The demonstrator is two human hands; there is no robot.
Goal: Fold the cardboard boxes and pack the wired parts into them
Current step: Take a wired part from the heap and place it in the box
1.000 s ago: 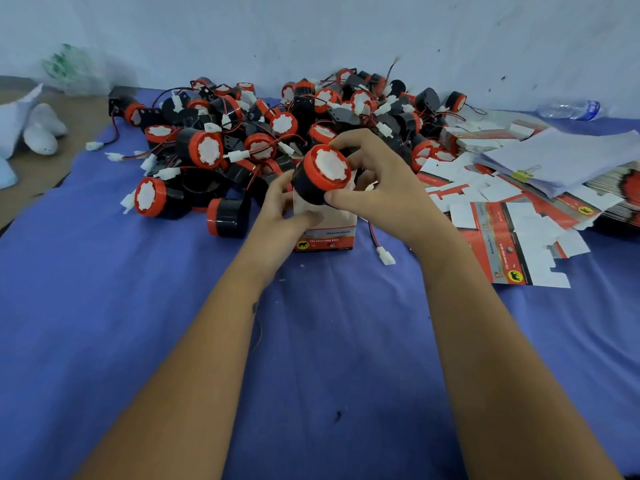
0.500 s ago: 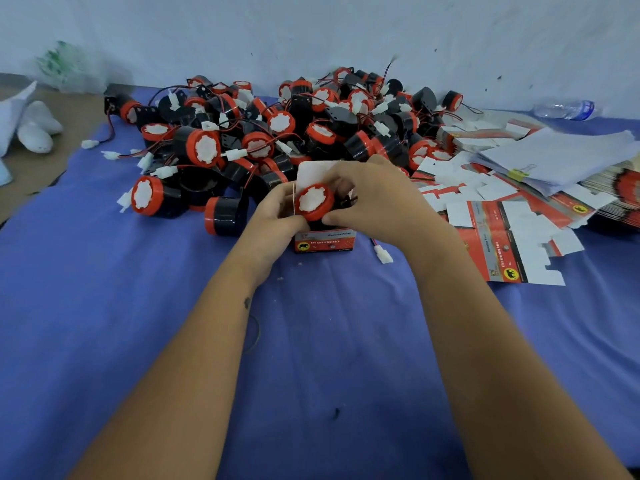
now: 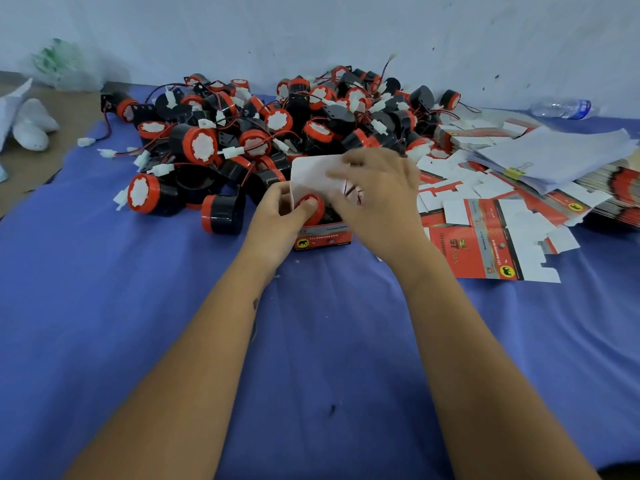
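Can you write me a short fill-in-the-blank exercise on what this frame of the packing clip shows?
1. The left hand presses a red-faced part down into an open ____.
2. The cloth covering the table is ____.
3. A clear plastic ____ lies by the wall at far right.
4. The flat unfolded boxes lie on the person's ____ side.

Missing words: box; blue; bottle; right
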